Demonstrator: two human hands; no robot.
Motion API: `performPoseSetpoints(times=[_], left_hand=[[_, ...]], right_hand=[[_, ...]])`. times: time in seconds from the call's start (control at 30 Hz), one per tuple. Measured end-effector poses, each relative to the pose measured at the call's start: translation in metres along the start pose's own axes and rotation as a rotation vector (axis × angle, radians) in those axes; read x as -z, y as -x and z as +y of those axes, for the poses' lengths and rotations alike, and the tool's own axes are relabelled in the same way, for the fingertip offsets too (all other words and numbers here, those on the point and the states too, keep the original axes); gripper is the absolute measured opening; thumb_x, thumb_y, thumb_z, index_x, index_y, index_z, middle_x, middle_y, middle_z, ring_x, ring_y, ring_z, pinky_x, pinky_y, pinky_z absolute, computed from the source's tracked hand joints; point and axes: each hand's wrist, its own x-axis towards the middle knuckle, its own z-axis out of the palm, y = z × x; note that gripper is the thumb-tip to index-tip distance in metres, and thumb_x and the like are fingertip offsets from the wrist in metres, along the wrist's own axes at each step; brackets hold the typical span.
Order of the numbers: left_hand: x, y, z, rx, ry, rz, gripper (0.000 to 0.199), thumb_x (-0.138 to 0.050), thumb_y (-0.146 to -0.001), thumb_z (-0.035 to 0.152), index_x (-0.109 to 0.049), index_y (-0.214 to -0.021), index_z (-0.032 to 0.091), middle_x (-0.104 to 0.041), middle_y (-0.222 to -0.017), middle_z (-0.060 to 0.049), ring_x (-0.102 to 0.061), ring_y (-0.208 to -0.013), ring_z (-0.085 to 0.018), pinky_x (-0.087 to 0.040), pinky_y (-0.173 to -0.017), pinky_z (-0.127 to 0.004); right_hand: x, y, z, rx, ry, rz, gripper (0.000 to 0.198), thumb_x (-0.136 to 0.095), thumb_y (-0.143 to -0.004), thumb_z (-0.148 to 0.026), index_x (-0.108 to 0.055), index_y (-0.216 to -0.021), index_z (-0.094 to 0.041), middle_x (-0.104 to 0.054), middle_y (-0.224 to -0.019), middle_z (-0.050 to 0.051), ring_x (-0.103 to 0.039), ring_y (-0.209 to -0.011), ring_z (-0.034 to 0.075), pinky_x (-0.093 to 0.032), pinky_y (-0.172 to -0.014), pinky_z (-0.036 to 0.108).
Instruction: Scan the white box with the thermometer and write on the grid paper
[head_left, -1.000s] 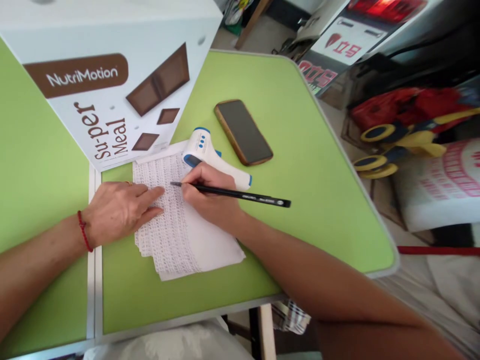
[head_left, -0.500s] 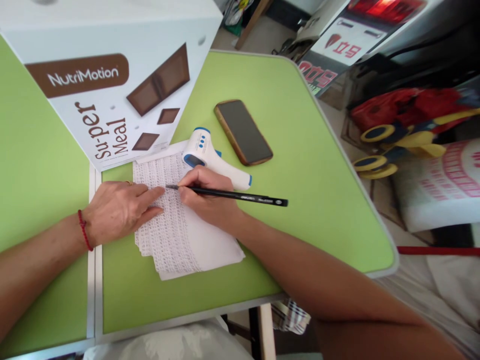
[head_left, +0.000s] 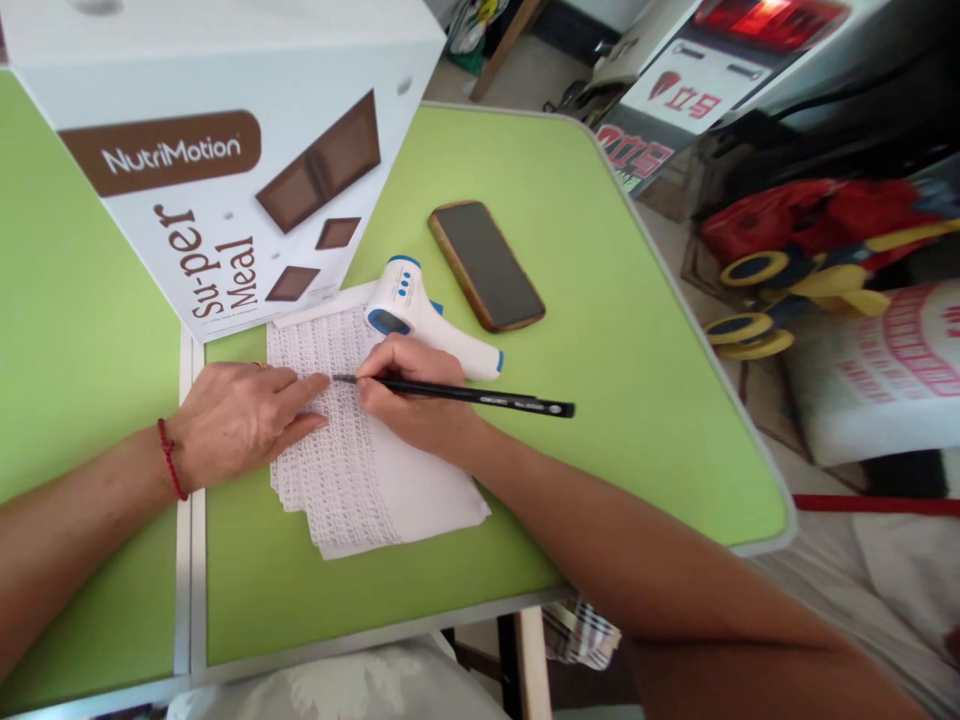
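**Paper pinned flat while a pen is put to it**

A stack of paper sheets [head_left: 360, 470], densely covered with small print or writing, lies on the green table [head_left: 645, 330], its far edge tucked just beside a large white box [head_left: 225, 150] marked with brown lettering. The left hand [head_left: 240, 420] is laid flat on the near left part of the top sheet, fingers stretched out and pressed down rather than curled around anything; nothing is gripped by it. The sheets are fanned slightly at their lower edge, so the flat palm appears to be what keeps them from sliding under the pen's pressure.

A black pen [head_left: 457, 394] is pinched in the closed fingers of the right hand [head_left: 412, 400], held low and nearly level with the table, its tip touching the paper just beside the left forefinger. The long barrel is left pointing out to the right over the bare table. The heel of the right hand is rested on the sheet, which seems to steady the small strokes.

Just behind the right hand, a white-and-blue thermometer gun [head_left: 409, 305] lies partly on the paper's far corner. A phone [head_left: 486, 264] lies face up further off, apart from both hands.
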Motion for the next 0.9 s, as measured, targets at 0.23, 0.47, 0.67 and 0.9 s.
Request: performPoseSetpoints(times=[0.23, 0.47, 0.67, 0.9], left_hand=[[0.0014, -0.0002, -0.0005, 0.019, 0.012, -0.038, 0.026, -0.046, -0.099, 0.039, -0.062, -0.104, 0.018, -0.066, -0.068, 0.0, -0.059, -0.053, -0.017, -0.025, -0.042, -0.027], [0.0022, 0.0001, -0.0007, 0.034, 0.023, -0.072, 0.028, -0.043, -0.1, 0.04, -0.061, -0.105, 0.019, -0.068, -0.07, -0.001, -0.06, -0.055, -0.016, -0.024, -0.043, -0.026], [0.0021, 0.0006, -0.0003, 0.033, 0.02, -0.073, 0.028, -0.043, -0.1, 0.04, -0.061, -0.106, 0.019, -0.067, -0.07, 0.0, -0.06, -0.055, -0.016, -0.025, -0.043, -0.027], [0.0013, 0.0009, -0.0006, 0.024, 0.014, -0.053, 0.027, -0.044, -0.1, 0.04, -0.061, -0.103, 0.019, -0.066, -0.069, 0.001, -0.06, -0.054, -0.016, -0.026, -0.042, -0.027]], right_hand=[[-0.0001, -0.0003, -0.0003, -0.007, 0.004, 0.044, 0.008, -0.053, -0.066, -0.015, -0.052, -0.06, -0.02, -0.055, -0.054, -0.005, -0.045, -0.05, 0.008, -0.036, -0.048, 0.024], [0.001, -0.0011, 0.0004, -0.015, 0.001, 0.027, 0.009, -0.053, -0.065, -0.015, -0.051, -0.058, -0.021, -0.054, -0.053, -0.005, -0.045, -0.05, 0.008, -0.036, -0.048, 0.024], [0.0008, -0.0008, 0.0005, 0.025, -0.013, 0.051, 0.01, -0.052, -0.065, -0.014, -0.051, -0.058, -0.02, -0.054, -0.053, -0.005, -0.045, -0.049, 0.008, -0.035, -0.047, 0.024], [0.0001, -0.0007, -0.0002, -0.033, -0.011, 0.048, 0.009, -0.053, -0.065, -0.015, -0.05, -0.059, -0.021, -0.053, -0.053, -0.005, -0.044, -0.049, 0.008, -0.035, -0.046, 0.023]])
